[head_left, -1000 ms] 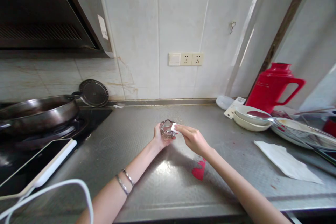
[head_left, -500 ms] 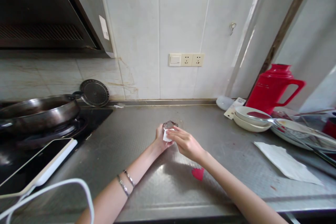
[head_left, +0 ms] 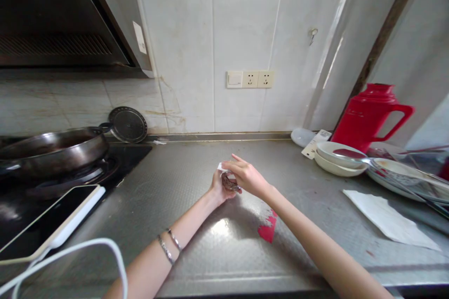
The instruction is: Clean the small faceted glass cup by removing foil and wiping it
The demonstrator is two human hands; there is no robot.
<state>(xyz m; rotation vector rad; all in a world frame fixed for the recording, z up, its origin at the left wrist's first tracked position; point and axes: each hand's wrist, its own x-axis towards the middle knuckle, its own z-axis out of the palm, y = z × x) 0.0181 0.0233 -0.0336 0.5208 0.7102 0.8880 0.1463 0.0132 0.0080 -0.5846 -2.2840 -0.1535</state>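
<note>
Above the middle of the steel counter, my left hand point(head_left: 220, 187) is wrapped round a small see-through, brownish glass-like piece point(head_left: 229, 182) with a patterned edge. Its exact kind cannot be made out, since fingers cover most of it. My right hand point(head_left: 249, 177) reaches over from the right and presses a white tissue point(head_left: 220, 167) against the far side of that piece. Most of the tissue is hidden under the fingers. One right finger sticks out. A torn red patch point(head_left: 268, 230) lies on the counter below my right forearm.
On the left, a steel pan point(head_left: 56, 154) sits on the black cooktop, with a phone point(head_left: 49, 219) and white cable point(head_left: 87, 242) nearer. At right are a red thermos point(head_left: 366, 117), stacked white bowls point(head_left: 338, 163), plates with utensils, and a folded paper towel point(head_left: 387, 219).
The glass-like piece has tilted, its opening turning from the far side towards me. My right hand and the tissue have moved from its near side to its far side.
</note>
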